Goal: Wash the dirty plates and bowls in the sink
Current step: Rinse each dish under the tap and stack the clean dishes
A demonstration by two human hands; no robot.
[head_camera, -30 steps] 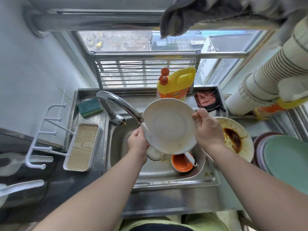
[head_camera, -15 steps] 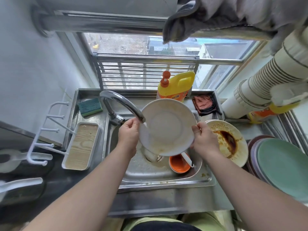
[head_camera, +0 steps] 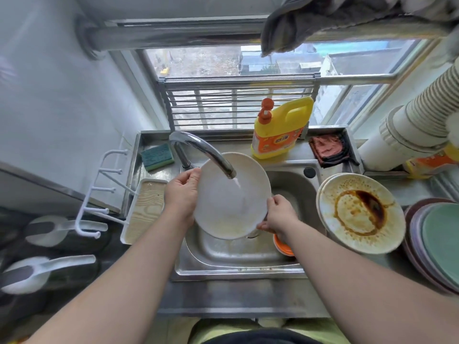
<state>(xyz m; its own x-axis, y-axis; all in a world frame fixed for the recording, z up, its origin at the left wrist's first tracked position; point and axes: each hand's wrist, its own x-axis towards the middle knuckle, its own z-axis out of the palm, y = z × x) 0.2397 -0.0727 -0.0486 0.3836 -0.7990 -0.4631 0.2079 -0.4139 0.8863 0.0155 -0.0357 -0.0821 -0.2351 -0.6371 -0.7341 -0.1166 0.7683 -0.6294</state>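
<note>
A steel desk (head_camera: pixel 223 299) holds a steel sink (head_camera: pixel 238 254) under a window (head_camera: pixel 223 60) with a metal grille (head_camera: pixel 238 105). A grey cloth (head_camera: pixel 323 21) hangs over a rail above. On the ledge behind the sink sit a sponge (head_camera: pixel 157 157), a yellow soap jug (head_camera: pixel 280 130) with an orange pump, and a red rag (head_camera: pixel 326 147). A white hook rack (head_camera: pixel 99 194) and a wood-lined tray (head_camera: pixel 146 209) lie left of the sink; two white scoops (head_camera: pixel 44 271) lie farther left. On the right, a stained plate (head_camera: pixel 360 212) with dark brown sauce rests on another plate at the sink's edge, a stack of green and purple plates (head_camera: pixel 437 244) sits beside it, and stacked paper cups (head_camera: pixel 417 125) lean in from above.

Both forearms reach forward over the sink. The white plate (head_camera: pixel 231 197) is held tilted above the basin, its face up under the tap (head_camera: pixel 206 152), with water running onto it. The left hand (head_camera: pixel 182 194) grips the plate's left rim, fingers curled behind it and thumb on the front edge. The right hand (head_camera: pixel 279 214) pinches the lower right rim, fingers (head_camera: pixel 264 225) curled under the edge. An orange bowl (head_camera: pixel 283 247) lies in the basin, partly hidden by the right wrist.
</note>
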